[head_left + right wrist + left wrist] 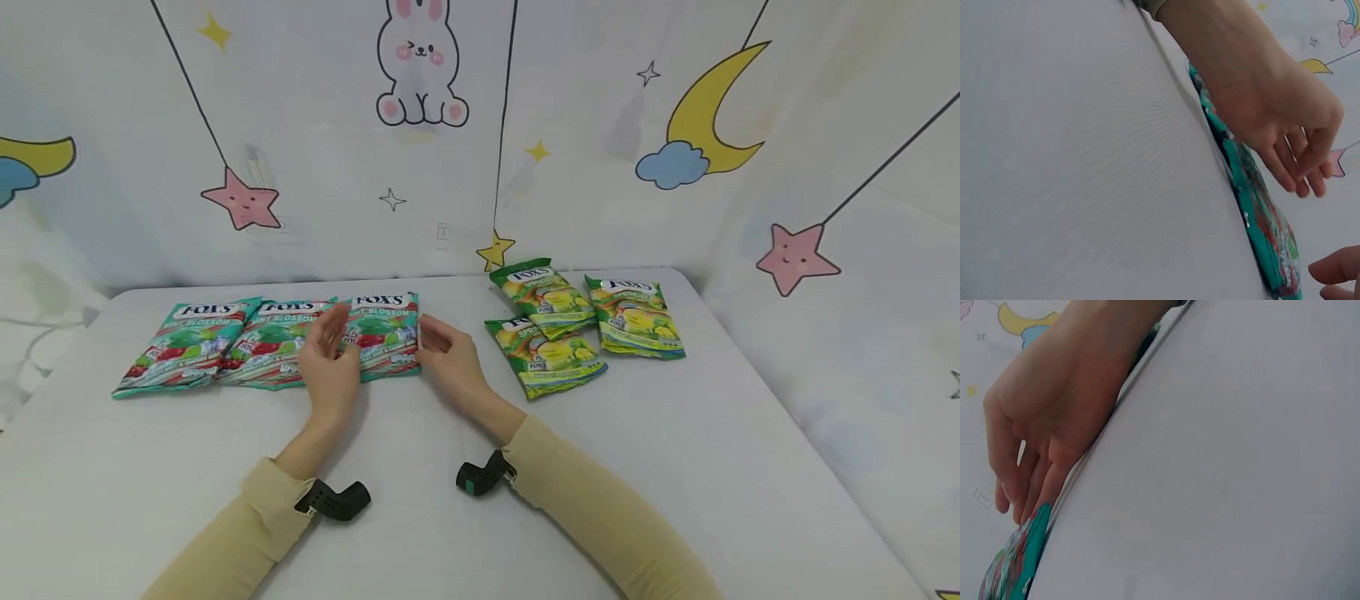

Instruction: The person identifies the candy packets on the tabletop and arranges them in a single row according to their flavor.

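Note:
Three teal FOX'S candy bags stand in a row at the back left: the left bag (186,346), the middle bag (272,346) and the right bag (384,337). My left hand (330,367) is at the right bag's left side, fingers loosely bent and partly over the middle bag; the right wrist view shows this left hand (1266,94) too. At the right bag's right edge is my right hand (453,358), its fingertips touching or very close to it. The left wrist view shows this right hand (1054,406) with relaxed fingers beside the teal bag (1016,562).
Three green-and-yellow FOX'S candy bags lie right of my right hand: an upper bag (543,298) overlapping a lower bag (547,358), and another bag (636,318) beside them. The white table (420,517) meets a patterned curtain (337,150) at the back.

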`<action>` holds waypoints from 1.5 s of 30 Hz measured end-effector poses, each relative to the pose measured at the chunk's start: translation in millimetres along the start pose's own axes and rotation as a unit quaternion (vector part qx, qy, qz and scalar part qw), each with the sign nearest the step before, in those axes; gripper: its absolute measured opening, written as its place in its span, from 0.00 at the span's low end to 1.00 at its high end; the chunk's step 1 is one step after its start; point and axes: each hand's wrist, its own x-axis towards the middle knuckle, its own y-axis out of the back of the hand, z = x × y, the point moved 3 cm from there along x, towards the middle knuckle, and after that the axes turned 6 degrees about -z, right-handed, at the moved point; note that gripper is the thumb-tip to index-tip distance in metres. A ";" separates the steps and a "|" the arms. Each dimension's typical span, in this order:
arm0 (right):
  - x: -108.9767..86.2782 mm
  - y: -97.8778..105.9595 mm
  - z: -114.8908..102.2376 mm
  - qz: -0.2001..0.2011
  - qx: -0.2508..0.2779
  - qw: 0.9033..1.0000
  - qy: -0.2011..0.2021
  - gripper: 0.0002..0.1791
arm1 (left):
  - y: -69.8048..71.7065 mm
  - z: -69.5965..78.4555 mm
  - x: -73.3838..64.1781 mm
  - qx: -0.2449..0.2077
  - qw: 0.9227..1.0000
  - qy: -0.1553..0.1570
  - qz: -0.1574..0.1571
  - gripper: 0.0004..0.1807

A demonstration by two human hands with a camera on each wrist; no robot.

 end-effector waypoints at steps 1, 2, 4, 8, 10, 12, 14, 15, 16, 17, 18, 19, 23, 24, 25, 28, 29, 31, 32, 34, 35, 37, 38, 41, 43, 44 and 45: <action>-1.0 1.3 -0.9 0.004 -0.002 1.000 0.001 0.31 | -3.9 0.4 -2.7 -0.006 1.000 0.001 -0.007 0.31; -1.9 2.5 -1.9 0.006 -0.003 1.000 0.001 0.31 | -7.7 0.1 -4.7 -0.011 1.000 -0.001 -0.013 0.31; -3.9 4.7 -4.7 0.008 -0.006 1.000 0.002 0.31 | -14.6 0.1 -8.9 -0.020 1.000 -0.001 -0.024 0.30; -7.7 10.6 -12.2 0.010 -0.009 1.000 0.016 0.31 | -28.5 1.0 -16.0 -0.033 0.998 -0.006 -0.046 0.30; -9.4 15.2 -15.5 0.013 -0.010 0.999 0.029 0.31 | -35.8 1.9 -19.4 -0.040 0.998 -0.006 -0.058 0.29; -11.7 20.4 -18.2 0.013 -0.011 0.999 0.041 0.30 | -43.0 2.5 -22.7 -0.047 0.997 -0.008 -0.067 0.29; -13.9 26.2 -20.9 0.011 -0.010 0.999 0.048 0.29 | -49.9 2.8 -25.7 -0.054 0.996 -0.007 -0.077 0.28; -15.0 29.0 -22.3 0.010 -0.008 0.999 0.051 0.29 | -53.3 2.9 -27.0 -0.059 0.995 -0.007 -0.083 0.28; -16.0 32.0 -23.5 0.009 -0.008 0.998 0.054 0.29 | -56.7 3.2 -28.2 -0.063 0.994 -0.007 -0.089 0.28; -16.6 35.1 -24.7 0.009 -0.008 0.998 0.057 0.29 | -60.1 3.1 -29.2 -0.063 0.994 -0.006 -0.093 0.28; -17.1 38.4 -25.6 0.010 -0.011 0.998 0.060 0.29 | -63.4 3.0 -30.1 -0.063 0.993 -0.005 -0.097 0.28; -17.5 41.8 -26.3 0.013 -0.015 0.998 0.061 0.29 | -66.7 3.1 -30.9 -0.061 0.993 -0.003 -0.100 0.28; -18.5 56.7 -27.2 0.032 -0.050 0.995 0.077 0.28 | -79.6 2.0 -33.4 -0.048 0.993 0.007 -0.112 0.27; -18.9 60.3 -27.3 0.038 -0.061 0.994 0.080 0.27 | -82.7 1.9 -34.1 -0.047 0.992 0.009 -0.115 0.27; -19.7 63.8 -28.0 0.041 -0.068 0.993 0.085 0.27 | -85.7 1.5 -34.6 -0.047 0.992 0.012 -0.120 0.26; -21.9 73.4 -29.6 0.048 -0.083 0.991 0.098 0.27 | -95.1 0.9 -36.3 -0.043 0.990 0.020 -0.135 0.26; -22.8 76.2 -30.6 0.051 -0.086 0.990 0.099 0.26 | -98.5 0.3 -36.6 -0.043 0.989 0.022 -0.142 0.25; -24.7 81.7 -33.6 0.056 -0.095 0.988 0.104 0.26 | -105.4 -0.8 -37.4 -0.043 0.987 0.030 -0.152 0.25; -25.1 84.5 -34.9 0.060 -0.099 0.987 0.107 0.25 | -109.2 -1.4 -37.8 -0.044 0.986 0.033 -0.156 0.25; -25.5 90.9 -37.5 0.070 -0.110 0.986 0.108 0.25 | -116.7 -3.1 -38.0 -0.046 0.985 0.040 -0.163 0.25; -25.3 94.7 -38.8 0.075 -0.115 0.985 0.107 0.25 | -120.5 -3.7 -38.3 -0.048 0.984 0.042 -0.165 0.25; -24.0 102.9 -40.0 0.087 -0.122 0.983 0.102 0.25 | -127.5 -3.8 -38.8 -0.047 0.983 0.048 -0.169 0.25; -23.1 107.2 -40.4 0.093 -0.124 0.983 0.096 0.25 | -131.0 -4.2 -38.8 -0.046 0.983 0.050 -0.171 0.25; -20.2 120.3 -40.6 0.107 -0.122 0.984 0.067 0.25 | -140.7 -4.8 -39.1 -0.041 0.981 0.059 -0.180 0.25; -19.1 128.5 -40.8 0.119 -0.120 0.984 0.051 0.25 | -147.2 -4.8 -39.5 -0.038 0.980 0.064 -0.184 0.24; -18.8 132.5 -40.9 0.125 -0.123 0.984 0.044 0.25 | -150.4 -4.7 -39.6 -0.039 0.980 0.067 -0.185 0.24; -18.4 136.4 -41.1 0.130 -0.120 0.983 0.039 0.25 | -153.7 -4.6 -39.7 -0.039 0.979 0.070 -0.186 0.24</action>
